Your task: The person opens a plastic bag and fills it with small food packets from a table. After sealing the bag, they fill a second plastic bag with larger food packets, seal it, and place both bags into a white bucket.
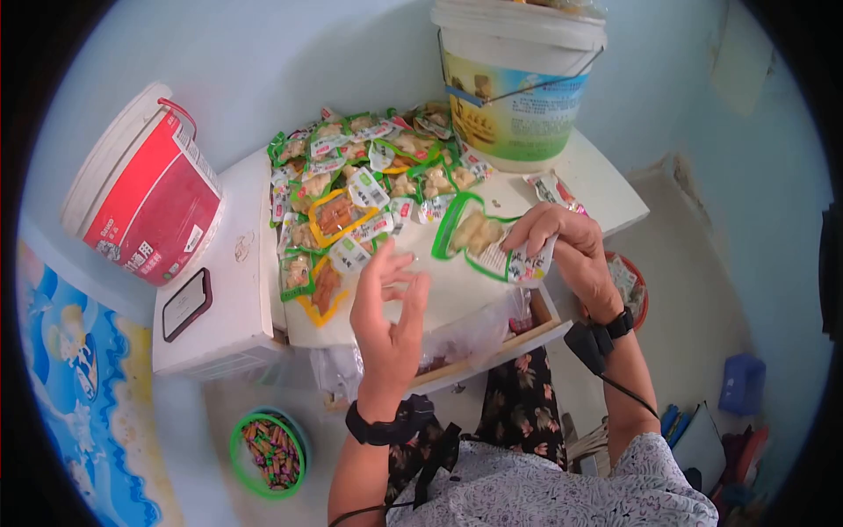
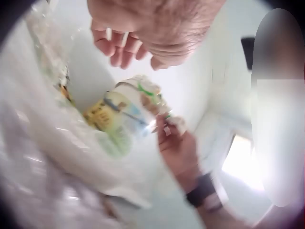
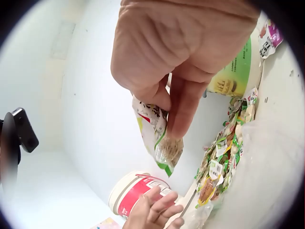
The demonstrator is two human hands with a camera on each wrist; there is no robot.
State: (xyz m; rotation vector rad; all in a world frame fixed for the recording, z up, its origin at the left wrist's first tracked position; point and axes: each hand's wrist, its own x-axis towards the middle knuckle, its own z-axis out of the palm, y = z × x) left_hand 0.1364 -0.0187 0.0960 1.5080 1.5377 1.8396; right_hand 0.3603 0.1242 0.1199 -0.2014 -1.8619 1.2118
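Observation:
My right hand (image 1: 562, 255) pinches one end of a green-edged snack packet (image 1: 475, 232) between thumb and fingers. Pale chunks show through its clear window. In the right wrist view the same packet (image 3: 162, 145) hangs from the fingertips. My left hand (image 1: 390, 321) is held up to the left of it, fingers loosely spread and nothing in them. Beyond the hands, a heap of similar snack packets (image 1: 314, 186) covers the back left of the white table (image 1: 421, 294). A few, such as the orange-edged packet (image 1: 338, 217), hold brown pieces.
A large white bucket (image 1: 514, 105) stands at the table's back right, a red-labelled bucket (image 1: 158, 198) and a phone (image 1: 187, 305) at the left. Below the tabletop, an open drawer (image 1: 492, 358) holds clear plastic. On the floor sits a green basket (image 1: 303, 457) of small wrapped pieces.

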